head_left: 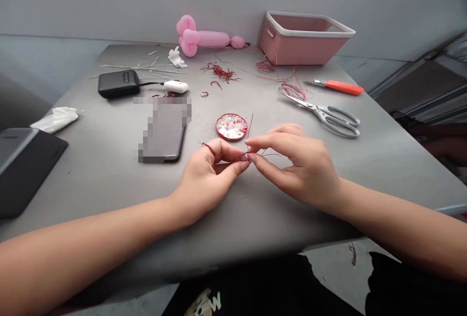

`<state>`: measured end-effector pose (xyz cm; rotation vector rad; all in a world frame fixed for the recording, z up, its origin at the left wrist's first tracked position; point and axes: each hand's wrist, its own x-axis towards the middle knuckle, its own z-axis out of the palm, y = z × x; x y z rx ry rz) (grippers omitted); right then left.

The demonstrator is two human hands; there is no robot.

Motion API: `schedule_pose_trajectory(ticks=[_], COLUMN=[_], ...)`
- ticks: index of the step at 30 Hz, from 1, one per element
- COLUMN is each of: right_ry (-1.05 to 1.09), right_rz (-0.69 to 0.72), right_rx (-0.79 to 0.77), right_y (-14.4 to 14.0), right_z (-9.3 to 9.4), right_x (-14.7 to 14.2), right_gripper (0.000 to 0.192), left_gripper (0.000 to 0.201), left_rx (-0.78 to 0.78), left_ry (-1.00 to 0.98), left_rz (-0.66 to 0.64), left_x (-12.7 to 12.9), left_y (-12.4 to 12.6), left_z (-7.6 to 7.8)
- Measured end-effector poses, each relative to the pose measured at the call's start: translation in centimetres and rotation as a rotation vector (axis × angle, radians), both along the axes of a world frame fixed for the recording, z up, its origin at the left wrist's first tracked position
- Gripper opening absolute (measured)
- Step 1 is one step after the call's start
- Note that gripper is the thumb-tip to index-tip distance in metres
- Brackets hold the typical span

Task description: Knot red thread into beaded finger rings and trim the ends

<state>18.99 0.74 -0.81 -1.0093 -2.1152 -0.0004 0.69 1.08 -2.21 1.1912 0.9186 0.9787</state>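
Over the front of the table, my left hand and my right hand meet fingertip to fingertip. Both are closed in a pinch on a thin dark red cord, whose loose ends stick up and out to the right. A small loop or bead shows between the fingertips, too small to make out fully. Around a finger of my left hand sits a red cord ring. Just beyond the fingertips lies a round red-rimmed dish holding many pale and pink beads.
Scissors and an orange-handled cutter lie right. Behind are a pink basket, red cord bundles and a pink balloon figure. Left are a phone, a black power bank and a white case.
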Motion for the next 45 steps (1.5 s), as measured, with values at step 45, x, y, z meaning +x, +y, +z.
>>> schedule_pose_trajectory(ticks=[45], right_ry=[0.215], right_rz=[0.324], right_rx=[-0.637], right_y=[1.2], right_z=[1.0], right_x=[1.0], right_gripper=[0.007], left_gripper=[0.012], left_rx=[0.22], left_ry=[0.149], left_rz=[-0.003], left_x=[-0.3], left_y=[-0.2], left_z=[-0.4])
